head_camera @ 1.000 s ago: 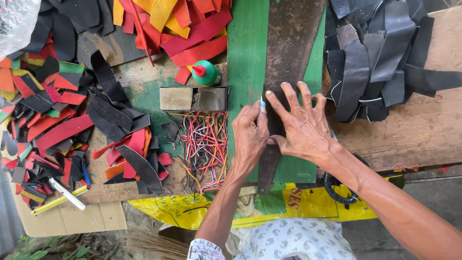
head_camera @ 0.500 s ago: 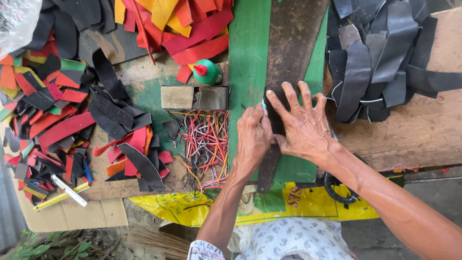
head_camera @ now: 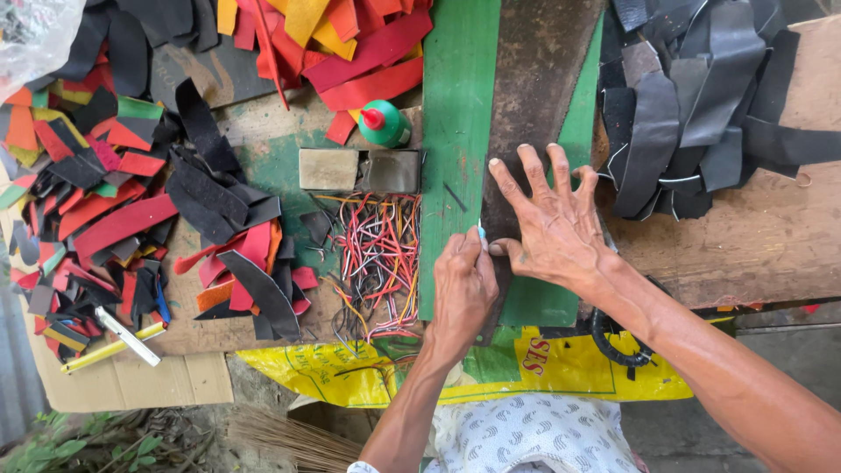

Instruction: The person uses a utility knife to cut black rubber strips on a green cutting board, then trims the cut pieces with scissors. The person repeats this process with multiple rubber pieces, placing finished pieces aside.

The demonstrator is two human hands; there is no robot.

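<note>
Dark strip under right hand; wires beside left hand.

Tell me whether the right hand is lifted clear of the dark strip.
No, the right hand lies flat, pressing on the dark strip.

The green board is lying bare along its left strip, leaving an open lane running from its near end to its far end. Just left of the green board, a tangle of coloured wires, two small blocks and a green bottle with a red cap are crowding the way. To its right, the dark strip is overlapping it, and a heap of black strips is blocking passage beyond.
</note>
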